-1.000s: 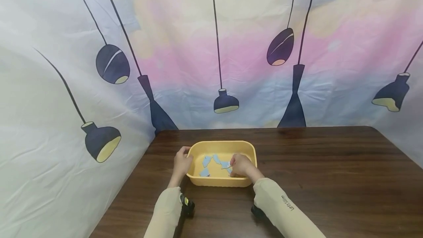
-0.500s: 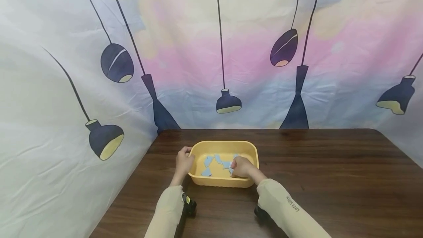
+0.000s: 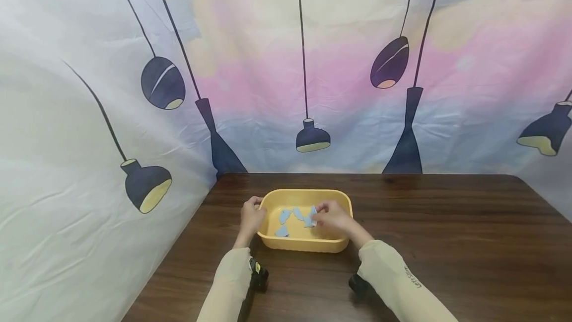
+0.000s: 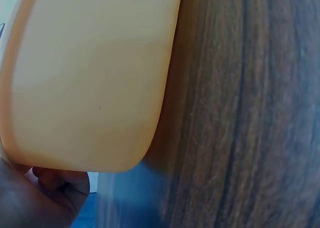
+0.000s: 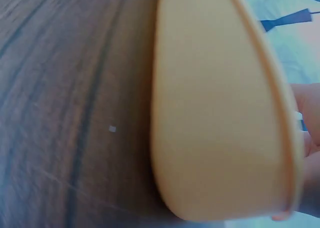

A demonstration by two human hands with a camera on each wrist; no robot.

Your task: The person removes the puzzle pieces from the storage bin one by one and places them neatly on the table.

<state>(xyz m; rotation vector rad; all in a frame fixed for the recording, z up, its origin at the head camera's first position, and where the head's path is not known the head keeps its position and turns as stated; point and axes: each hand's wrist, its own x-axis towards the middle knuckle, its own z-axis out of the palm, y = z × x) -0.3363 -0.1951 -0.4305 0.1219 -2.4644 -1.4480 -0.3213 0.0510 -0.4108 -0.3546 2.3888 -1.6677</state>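
Pastel cloth [image 3: 259,78] fills the upper part of the head view, printed with seven dark hanging lamps [image 3: 313,138]: three on the left, one in the middle, three on the right. Below it, one dark wood-grain table [image 3: 451,232] spreads across the lower part of the frame, and one small white speck [image 5: 112,129] shows on its surface at left of centre in the right wrist view.

One yellow basin [image 3: 306,245] sits on the table, just below the centre of the head view. Four pale blue pieces [image 3: 285,216], irregular in outline, lie apart or nearly touching on its floor, two toward the left and two nearer the middle.

Two hands are at work. The left hand [image 3: 252,216] grips the basin's rim at its left end. The right hand [image 3: 334,218] is over the basin's right half, thumb and fingertips pinching a fifth piece [image 3: 314,210], partly hidden by the fingers.

Two cream sleeves [image 3: 399,275] come up from the bottom edge, with two black devices [image 3: 259,276], one at each wrist.
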